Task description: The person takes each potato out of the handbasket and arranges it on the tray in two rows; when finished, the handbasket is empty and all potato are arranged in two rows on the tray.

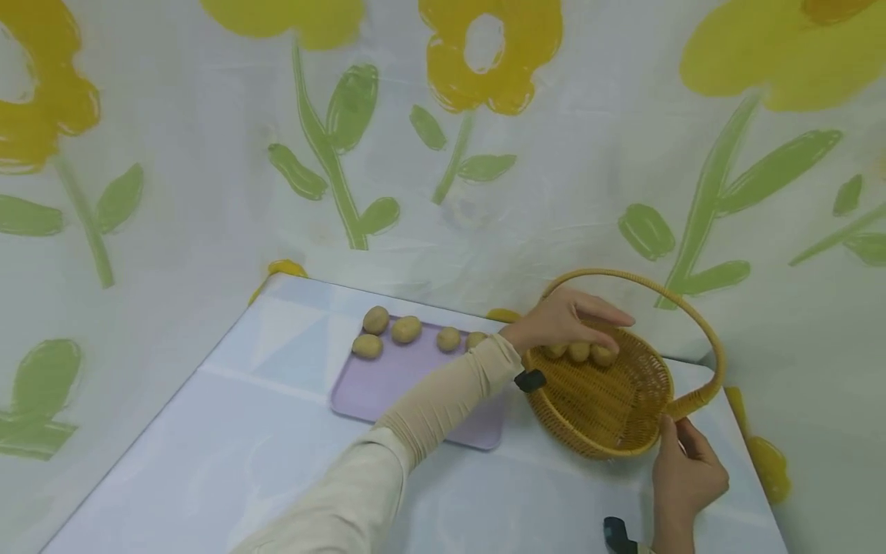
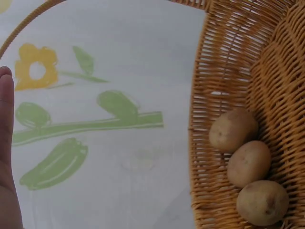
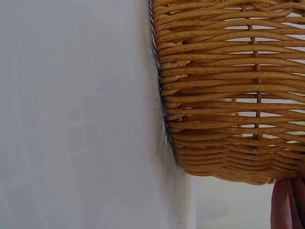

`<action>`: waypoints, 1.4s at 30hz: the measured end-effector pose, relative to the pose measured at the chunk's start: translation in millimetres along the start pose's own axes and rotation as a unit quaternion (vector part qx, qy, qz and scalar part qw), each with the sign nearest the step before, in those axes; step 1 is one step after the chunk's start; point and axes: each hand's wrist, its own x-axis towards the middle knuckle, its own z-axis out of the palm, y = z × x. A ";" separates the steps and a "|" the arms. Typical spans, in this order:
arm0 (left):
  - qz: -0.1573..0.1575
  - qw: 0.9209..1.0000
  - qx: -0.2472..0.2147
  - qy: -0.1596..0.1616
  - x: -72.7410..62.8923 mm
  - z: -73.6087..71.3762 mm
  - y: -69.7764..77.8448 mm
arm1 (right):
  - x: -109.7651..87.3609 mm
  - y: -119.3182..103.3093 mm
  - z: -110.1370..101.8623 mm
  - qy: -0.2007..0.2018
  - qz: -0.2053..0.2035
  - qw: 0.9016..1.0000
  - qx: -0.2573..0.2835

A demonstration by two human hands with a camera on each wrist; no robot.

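A wicker basket with a tall arched handle stands on the right of the table. Three potatoes lie together along its far inner side. My left hand is over that far side, just above the potatoes, its fingers extended and apart with nothing held. Only part of this hand shows at the left edge of the left wrist view. With thumb and fingers, my right hand pinches the basket rim near the handle's base. Those fingertips appear at the rim in the right wrist view.
Left of the basket lies a lilac tray, partly covered by my left forearm. Several potatoes sit along its far side and corner. A flower-patterned backdrop rises behind the pale table.
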 end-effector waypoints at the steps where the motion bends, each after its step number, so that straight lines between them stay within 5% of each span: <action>1: -0.006 1.000 0.005 -0.004 0.6 0.8 -1.1 | -0.4 0.2 0.6 0.001 -0.004 1.000 0.000; 11: -0.004 0.998 0.055 -0.039 16.6 10.3 -14.4 | 0.4 0.0 -2.6 0.014 -0.036 0.999 0.004; 26: -0.112 0.992 0.055 -0.033 33.3 10.8 -34.4 | 2.3 -5.6 5.2 0.008 -0.046 0.999 -0.014; 42: -0.154 0.979 0.111 -0.068 49.0 15.2 -69.9 | -0.5 -0.7 2.8 0.021 -0.046 0.998 -0.020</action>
